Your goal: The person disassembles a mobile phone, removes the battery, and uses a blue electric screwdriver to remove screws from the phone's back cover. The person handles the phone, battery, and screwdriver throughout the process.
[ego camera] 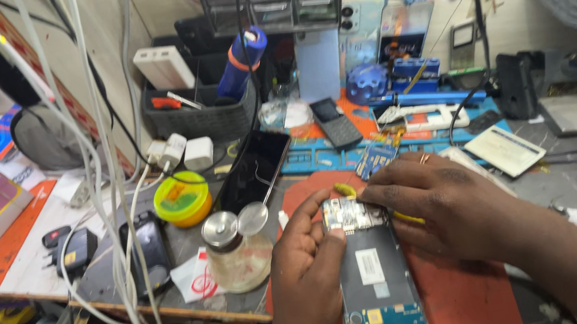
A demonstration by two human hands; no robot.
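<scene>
Cluttered bench (184, 243): both hands (307, 269) grip an opened phone (374, 281).

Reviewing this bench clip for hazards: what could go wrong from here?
1. The glass bottle stands close beside the left hand; an elbow shift might tip it toward the opened phone.
2. The right hand works a yellow-handled tool on the bare circuit board; a slip could scratch parts.
3. Hanging white cables could snag and drag items off the bench edge.
</scene>
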